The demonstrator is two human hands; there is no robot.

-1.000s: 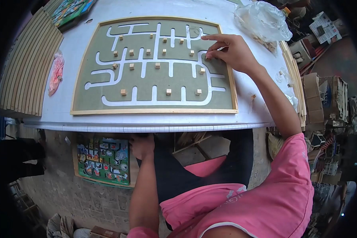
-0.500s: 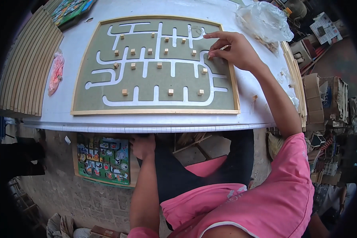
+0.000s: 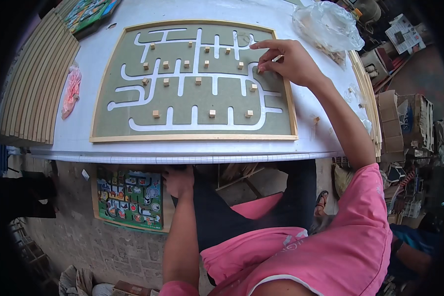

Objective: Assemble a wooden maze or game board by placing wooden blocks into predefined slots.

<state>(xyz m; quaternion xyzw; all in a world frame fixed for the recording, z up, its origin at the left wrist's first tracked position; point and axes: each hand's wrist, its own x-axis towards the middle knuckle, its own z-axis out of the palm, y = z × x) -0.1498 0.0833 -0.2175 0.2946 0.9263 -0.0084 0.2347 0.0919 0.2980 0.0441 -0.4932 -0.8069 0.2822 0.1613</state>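
A framed grey-green board [image 3: 133, 116] with white branching channels lies on the white table. Several small wooden cubes [image 3: 198, 81] stand on its grey-green areas, apart from each other. Over the board's upper right, my right hand [image 3: 287, 59] pinches thumb and finger low at the surface. A pale bit shows at the tips, apparently a small wooden cube mostly covered by the fingers; the index finger stretches out above it. My left hand [image 3: 179, 181] is below the table's front edge, by my dark-trousered leg and beside a green picture board [image 3: 133, 200]. Its fingers are hidden.
A row of wooden strips [image 3: 34, 84] stacks along the table's left, with a pink plastic bag [image 3: 71, 91] beside it. A clear plastic bag [image 3: 328, 27] with wooden pieces sits at the far right. One loose cube [image 3: 316, 120] lies right of the frame. Cardboard boxes [image 3: 390, 116] stand beyond.
My right hand shifts very slightly left, still pinching at the same spot. My left hand stays put. A sandalled foot now shows on the floor at the right.
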